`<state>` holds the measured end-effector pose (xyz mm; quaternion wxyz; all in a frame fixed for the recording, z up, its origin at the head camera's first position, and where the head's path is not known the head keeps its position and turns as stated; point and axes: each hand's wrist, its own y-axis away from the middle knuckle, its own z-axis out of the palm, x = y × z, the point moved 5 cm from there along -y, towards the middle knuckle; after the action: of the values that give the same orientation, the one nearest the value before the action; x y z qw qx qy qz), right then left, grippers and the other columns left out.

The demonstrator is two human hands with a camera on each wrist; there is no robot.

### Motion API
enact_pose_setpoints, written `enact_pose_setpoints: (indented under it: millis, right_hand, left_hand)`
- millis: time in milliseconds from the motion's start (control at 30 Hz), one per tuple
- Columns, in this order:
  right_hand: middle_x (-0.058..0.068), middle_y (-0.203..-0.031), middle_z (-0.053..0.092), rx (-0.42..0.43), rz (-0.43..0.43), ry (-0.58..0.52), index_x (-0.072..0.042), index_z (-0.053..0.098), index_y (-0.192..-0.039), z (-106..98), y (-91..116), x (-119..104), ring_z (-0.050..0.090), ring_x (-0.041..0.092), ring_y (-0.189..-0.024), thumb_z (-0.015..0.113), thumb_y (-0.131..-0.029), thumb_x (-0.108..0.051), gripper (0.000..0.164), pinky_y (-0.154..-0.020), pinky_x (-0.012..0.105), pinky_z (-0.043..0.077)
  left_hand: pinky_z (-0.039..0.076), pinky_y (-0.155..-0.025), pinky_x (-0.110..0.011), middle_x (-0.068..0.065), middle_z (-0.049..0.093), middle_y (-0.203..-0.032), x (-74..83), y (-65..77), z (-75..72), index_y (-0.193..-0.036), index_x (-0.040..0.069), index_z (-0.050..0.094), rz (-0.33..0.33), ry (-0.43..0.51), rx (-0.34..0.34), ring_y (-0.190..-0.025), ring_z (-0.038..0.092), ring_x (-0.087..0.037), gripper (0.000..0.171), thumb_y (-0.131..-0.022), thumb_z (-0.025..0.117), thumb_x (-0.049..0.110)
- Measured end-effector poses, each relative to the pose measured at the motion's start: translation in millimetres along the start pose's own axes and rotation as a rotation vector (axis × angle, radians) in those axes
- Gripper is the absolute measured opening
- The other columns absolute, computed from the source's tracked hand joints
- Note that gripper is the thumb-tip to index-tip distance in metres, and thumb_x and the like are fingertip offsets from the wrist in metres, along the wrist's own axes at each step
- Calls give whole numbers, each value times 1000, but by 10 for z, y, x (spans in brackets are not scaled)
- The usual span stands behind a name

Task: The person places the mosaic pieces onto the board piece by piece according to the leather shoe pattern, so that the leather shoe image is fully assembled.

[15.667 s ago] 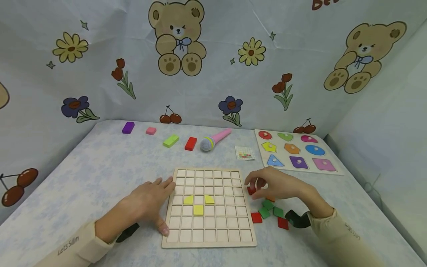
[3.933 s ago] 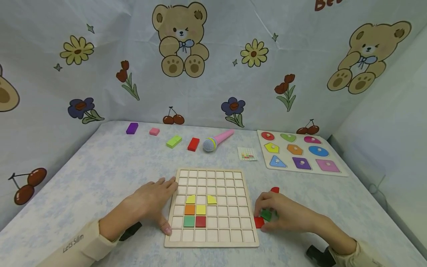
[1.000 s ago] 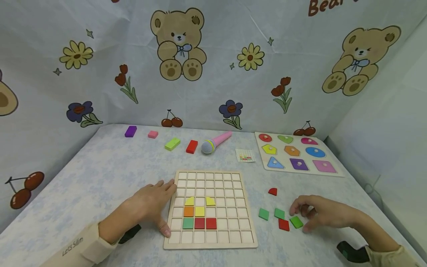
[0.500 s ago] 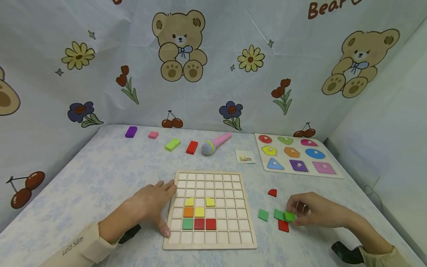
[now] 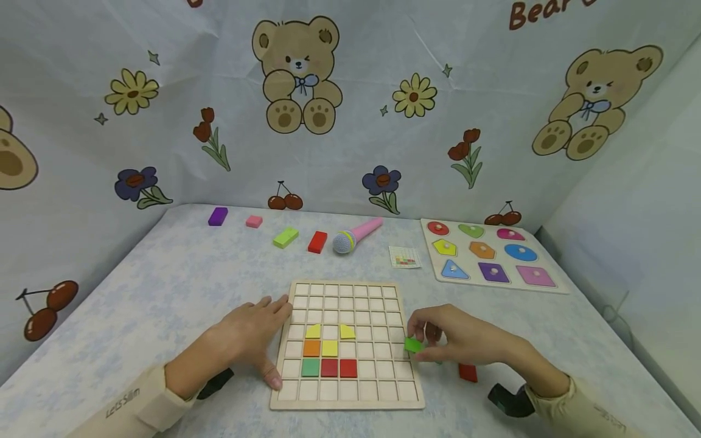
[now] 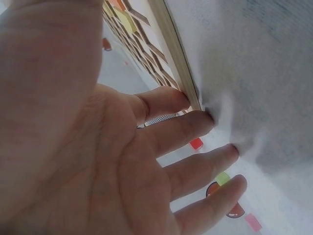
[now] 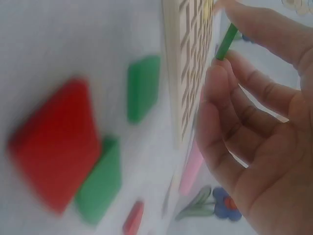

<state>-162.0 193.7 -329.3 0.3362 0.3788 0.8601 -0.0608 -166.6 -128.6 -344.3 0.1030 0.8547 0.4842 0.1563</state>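
My left hand (image 5: 246, 334) lies against the left edge of the wooden grid board (image 5: 378, 389), fingers spread and thumb at the lower left border. Between thumb and fingertips, my right hand (image 5: 457, 334) pinches a green square tile (image 5: 412, 345) over the board's right border; the right wrist view shows this tile edge-on (image 7: 226, 41). In the grid sit a yellow square (image 5: 330, 348), two yellow cut-corner tiles (image 5: 347, 331), an orange square (image 5: 311, 348), a green square (image 5: 310, 367) and two red squares (image 5: 348, 368).
Loose beside the board lie a red square (image 7: 61, 147), two green squares (image 7: 143, 88) and a small red piece (image 7: 133, 217), mostly behind the right hand in the head view. Farther back are a pattern card (image 5: 405, 257), toy microphone (image 5: 356, 236), shape puzzle (image 5: 487, 283) and several blocks (image 5: 286, 238).
Since the first frame, orange, green and two red squares have come onto the grid. In the last second my right hand picked up a green tile and carried it left to the board.
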Motion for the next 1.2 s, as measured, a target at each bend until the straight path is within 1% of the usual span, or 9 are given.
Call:
enact_pose_setpoints:
  millis: [167, 333, 433, 533, 633, 733, 1000, 1133, 1200]
  right_hand:
    - [-12, -92, 62, -59, -13, -12, -25, 63, -103, 169, -191, -176, 60, 4, -81, 78, -89, -36, 23, -75, 23, 54]
    - [-13, -87, 61, -102, -46, -1, -27, 64, -99, 328, -326, -315, 57, 3, -78, 77, -88, -39, 21, -71, 20, 52]
    - [-12, -84, 60, -118, -84, 26, -27, 65, -98, 408, -387, -373, 54, 2, -77, 77, -89, -38, 19, -69, 17, 50]
    - [-10, -84, 59, -126, -142, 65, -25, 65, -97, 458, -432, -425, 52, 1, -76, 76, -90, -35, 18, -66, 14, 46]
    - [-8, -83, 58, -125, -198, 98, -22, 64, -98, 475, -474, -479, 51, 2, -75, 76, -91, -32, 17, -64, 12, 45]
    - [-7, -84, 59, -128, -218, 111, -20, 65, -98, 476, -516, -513, 52, 2, -73, 77, -90, -28, 17, -63, 12, 45]
    - [-7, -79, 58, -127, -152, 90, -20, 65, -87, 491, -579, -496, 50, -1, -67, 82, -85, -21, 17, -61, 13, 45]
    - [-8, -80, 56, -115, -123, 101, -23, 65, -82, 512, -546, -494, 50, -1, -69, 80, -87, -23, 15, -61, 13, 43]
    - [-9, -84, 57, -109, -108, 99, -24, 67, -85, 507, -498, -498, 51, 0, -73, 78, -89, -26, 12, -64, 14, 44]
  left_hand:
    - [35, -111, -62, -23, 28, -162, -6, -1, 6, -151, -1, 33, 2, -8, 2, -144, 32, -50, 134, -50, 87, 68]
    - [36, -111, -62, -24, 28, -161, -2, 2, 5, -151, -1, 33, 4, -3, -1, -144, 33, -50, 134, -50, 88, 68]
    - [36, -111, -63, -24, 28, -161, 3, 5, 2, -151, -1, 33, 6, -2, -1, -144, 33, -49, 133, -50, 88, 67]
    - [36, -111, -62, -24, 28, -161, 7, 5, -6, -151, -1, 33, 8, -7, 1, -144, 33, -50, 133, -50, 88, 67]
    - [36, -111, -62, -24, 28, -161, 8, 7, -13, -151, -1, 33, 8, -10, 0, -144, 33, -49, 133, -50, 88, 67]
    - [36, -111, -62, -24, 28, -161, 6, 7, -15, -151, -1, 33, 6, -8, 1, -144, 33, -50, 133, -50, 88, 67]
    - [36, -111, -62, -24, 29, -161, -2, 4, -6, -151, -1, 33, 4, -8, 10, -144, 33, -49, 135, -49, 88, 68]
    - [36, -111, -62, -24, 29, -161, 2, -7, -2, -151, -2, 33, 5, -9, 13, -144, 34, -49, 135, -49, 88, 68]
    - [36, -110, -62, -24, 29, -161, 3, -4, -7, -151, -2, 34, 3, -7, 13, -144, 34, -49, 135, -49, 88, 68]
